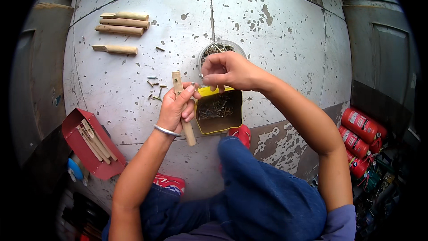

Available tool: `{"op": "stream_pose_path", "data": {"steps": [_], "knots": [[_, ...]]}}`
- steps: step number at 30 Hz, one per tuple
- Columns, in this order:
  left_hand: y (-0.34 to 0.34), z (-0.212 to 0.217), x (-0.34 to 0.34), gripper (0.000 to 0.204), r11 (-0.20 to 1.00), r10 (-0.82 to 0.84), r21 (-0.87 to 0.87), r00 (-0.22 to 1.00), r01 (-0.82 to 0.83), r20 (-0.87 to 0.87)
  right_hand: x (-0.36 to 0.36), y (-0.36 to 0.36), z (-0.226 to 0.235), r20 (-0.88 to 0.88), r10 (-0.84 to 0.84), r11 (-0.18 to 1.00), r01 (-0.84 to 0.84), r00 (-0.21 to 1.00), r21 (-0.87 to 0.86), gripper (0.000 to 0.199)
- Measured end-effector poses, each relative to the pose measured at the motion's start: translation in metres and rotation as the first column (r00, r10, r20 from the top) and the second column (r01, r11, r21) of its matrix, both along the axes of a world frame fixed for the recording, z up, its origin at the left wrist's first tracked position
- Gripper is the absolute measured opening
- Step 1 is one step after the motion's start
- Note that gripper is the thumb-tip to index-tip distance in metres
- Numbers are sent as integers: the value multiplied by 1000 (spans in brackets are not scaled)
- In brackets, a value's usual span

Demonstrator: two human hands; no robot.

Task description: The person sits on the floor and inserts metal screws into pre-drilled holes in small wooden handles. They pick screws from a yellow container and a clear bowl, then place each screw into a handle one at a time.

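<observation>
A: What does the left hand [177, 107] hold?
B: A wooden stick [183, 107], gripped in a closed fist near its middle. The stick stands tilted, its upper end toward the right hand, its lower end pointing at the blue trouser knee [249, 169]. A metal bangle [166, 130] circles the wrist.

A: And the right hand [227, 69]?
B: Its fingertips are pinched narrowly on a small metal screw [201, 76], just beside the top of the stick. Whether screw and stick touch cannot be told.

A: What lies under the hands?
B: A yellow tin [219, 111] of small metal parts sits on the floor just right of the stick. Behind the right hand stands a round clear tub [218, 47], also filled with small metal pieces, partly hidden by the knuckles.

A: What else is on the floor?
B: Loose screws [154, 89] lie scattered left of the stick. Farther off, at upper left, four wooden handles [121, 29] rest on the chipped white painted floor [276, 27]. A red tray [91, 145] holding more sticks sits at lower left, and red cylinders [361, 136] lie well apart at the right edge
</observation>
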State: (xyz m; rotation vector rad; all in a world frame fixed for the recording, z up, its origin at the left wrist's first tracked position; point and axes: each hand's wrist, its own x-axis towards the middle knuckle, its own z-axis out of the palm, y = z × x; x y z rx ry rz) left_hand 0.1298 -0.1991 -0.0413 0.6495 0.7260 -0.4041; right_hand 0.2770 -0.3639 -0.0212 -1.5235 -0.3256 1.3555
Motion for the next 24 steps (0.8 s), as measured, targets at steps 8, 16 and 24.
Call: {"op": "stream_pose_path", "data": {"steps": [8, 16, 24], "knots": [[10, 10, 6, 22, 999, -33, 12, 998, 32, 45, 4, -13, -4, 786, 207, 970, -20, 583, -241, 16], [-4, 0, -11, 16, 997, -75, -33, 997, 76, 23, -2, -11, -17, 805, 558, 826, -224, 201, -517, 13], [-13, -1, -7, 17, 989, -118, 86, 993, 118, 2, 3, -5, -34, 597, 797, 562, -477, 93, -676, 16]]}}
